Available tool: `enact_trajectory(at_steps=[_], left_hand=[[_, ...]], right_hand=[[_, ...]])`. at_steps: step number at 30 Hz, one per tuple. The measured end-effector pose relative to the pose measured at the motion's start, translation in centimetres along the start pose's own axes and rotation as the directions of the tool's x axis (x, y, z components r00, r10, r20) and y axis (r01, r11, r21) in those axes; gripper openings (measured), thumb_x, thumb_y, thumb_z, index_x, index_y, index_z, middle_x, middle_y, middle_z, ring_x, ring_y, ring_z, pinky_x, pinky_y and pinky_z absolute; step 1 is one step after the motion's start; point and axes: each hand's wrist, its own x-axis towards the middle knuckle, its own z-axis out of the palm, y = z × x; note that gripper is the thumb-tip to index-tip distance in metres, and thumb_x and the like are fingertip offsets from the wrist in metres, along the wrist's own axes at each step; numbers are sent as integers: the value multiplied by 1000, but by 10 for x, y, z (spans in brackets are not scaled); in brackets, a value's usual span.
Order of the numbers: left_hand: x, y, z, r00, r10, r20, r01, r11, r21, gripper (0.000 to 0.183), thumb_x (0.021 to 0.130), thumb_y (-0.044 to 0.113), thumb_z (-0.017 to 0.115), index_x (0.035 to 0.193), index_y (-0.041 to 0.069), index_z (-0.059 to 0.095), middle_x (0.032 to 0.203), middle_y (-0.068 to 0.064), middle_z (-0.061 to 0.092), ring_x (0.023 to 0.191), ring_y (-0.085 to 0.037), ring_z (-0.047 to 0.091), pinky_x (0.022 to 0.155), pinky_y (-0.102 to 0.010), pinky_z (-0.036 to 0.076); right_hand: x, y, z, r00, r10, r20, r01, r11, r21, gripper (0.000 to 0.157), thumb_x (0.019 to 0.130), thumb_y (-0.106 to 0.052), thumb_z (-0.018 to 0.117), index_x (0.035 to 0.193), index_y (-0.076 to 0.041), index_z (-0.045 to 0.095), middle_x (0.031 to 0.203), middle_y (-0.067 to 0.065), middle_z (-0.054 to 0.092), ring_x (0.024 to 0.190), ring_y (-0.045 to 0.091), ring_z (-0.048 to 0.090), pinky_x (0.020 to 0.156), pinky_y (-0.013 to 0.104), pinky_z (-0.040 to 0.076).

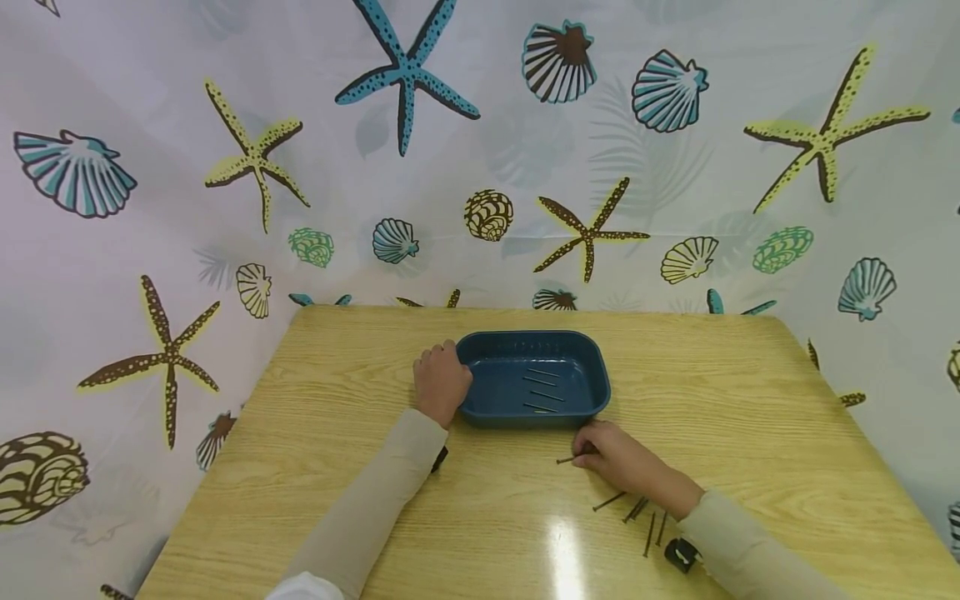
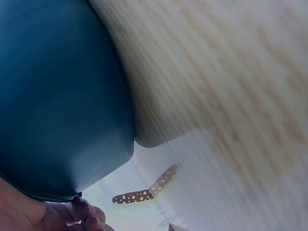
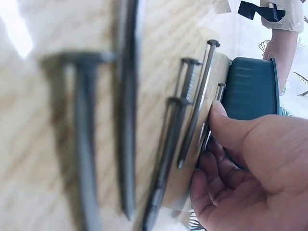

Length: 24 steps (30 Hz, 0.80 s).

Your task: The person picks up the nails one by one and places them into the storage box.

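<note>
A dark blue plastic container (image 1: 532,422) stands on the table, with several nails (image 1: 542,393) lying side by side on its floor. My left hand (image 1: 442,383) grips its left rim; in the left wrist view, curled fingers (image 2: 89,211) show at the rim beneath the container's wall. Just in front of the container's near right corner, my right hand (image 1: 618,458) pinches a nail (image 1: 565,460) between thumb and fingers, close to the tabletop. That nail's head points left. More loose nails (image 1: 648,533) lie on the wood below the right wrist, large and partly blurred in the right wrist view.
The wooden table (image 1: 360,350) ends at a curtain (image 1: 480,167) printed with starfish and shells, which rises behind it and along both sides. A black wrist device (image 1: 681,553) sits at the right sleeve, near the loose nails.
</note>
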Motion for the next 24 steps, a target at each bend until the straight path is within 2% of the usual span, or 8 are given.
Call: enact_trajectory(at_steps=[5, 13, 17, 24], left_hand=[[0, 0, 1, 1000, 1, -11, -1, 1000, -6, 22, 85, 12, 50, 102, 3, 61, 89, -13, 61, 81, -31, 56, 75, -45, 44], [0, -1, 2, 1000, 1, -14, -1, 1000, -5, 22, 85, 11, 50, 102, 3, 61, 88, -13, 61, 80, -31, 56, 76, -45, 44], [0, -1, 2, 1000, 1, -8, -1, 1000, 4, 21, 85, 12, 51, 101, 3, 61, 88, -13, 61, 80, -31, 57, 76, -45, 44], [0, -1, 2, 1000, 0, 0, 0, 1000, -8, 22, 86, 13, 50, 103, 2, 61, 90, -13, 61, 82, -31, 56, 77, -46, 44]], right_hand=[[1, -2, -2, 999, -26, 45, 26, 1000, -16, 7, 81, -12, 70, 82, -11, 62, 78, -6, 57, 74, 9, 48, 66, 28, 41], [1, -4, -3, 992, -68, 106, 65, 997, 35, 8, 83, -11, 68, 81, -11, 60, 75, -7, 54, 69, 4, 44, 63, 25, 39], [1, -6, -2, 991, -55, 120, 50, 998, 42, 7, 85, -12, 66, 82, -11, 60, 75, -8, 53, 70, 4, 44, 64, 24, 39], [-1, -9, -2, 992, -44, 122, 45, 999, -11, 6, 88, -13, 62, 83, -12, 59, 78, -8, 54, 74, 6, 45, 67, 28, 40]])
